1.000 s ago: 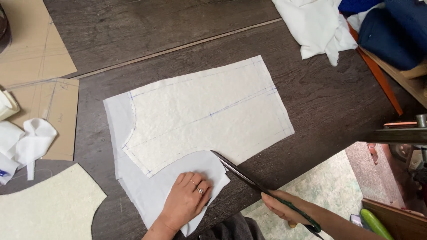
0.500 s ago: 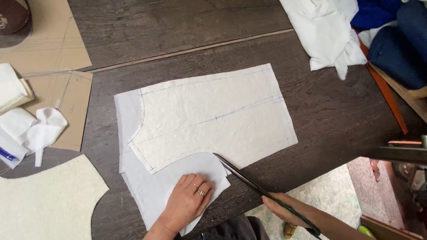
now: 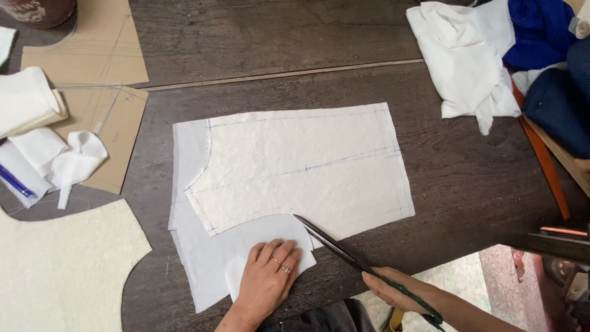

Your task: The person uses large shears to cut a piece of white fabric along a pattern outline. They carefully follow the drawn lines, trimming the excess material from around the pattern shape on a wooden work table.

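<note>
While the left hand (image 3: 267, 276) is pressing flat fingers on thin, limp white fabric (image 3: 209, 264) at lower centre, the right hand (image 3: 393, 290) is gripping long scissors (image 3: 344, 255), fingers closed round the handles.

Bare table (image 3: 467, 184) R of fabric piece (image 3: 295, 172); cloth pile (image 3: 461, 55) blocks far R corner.

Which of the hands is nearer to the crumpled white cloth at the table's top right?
Right. The right hand, holding scissors, sits below the crumpled white cloth; the left hand lies further left, pressing thin white fabric.
</note>
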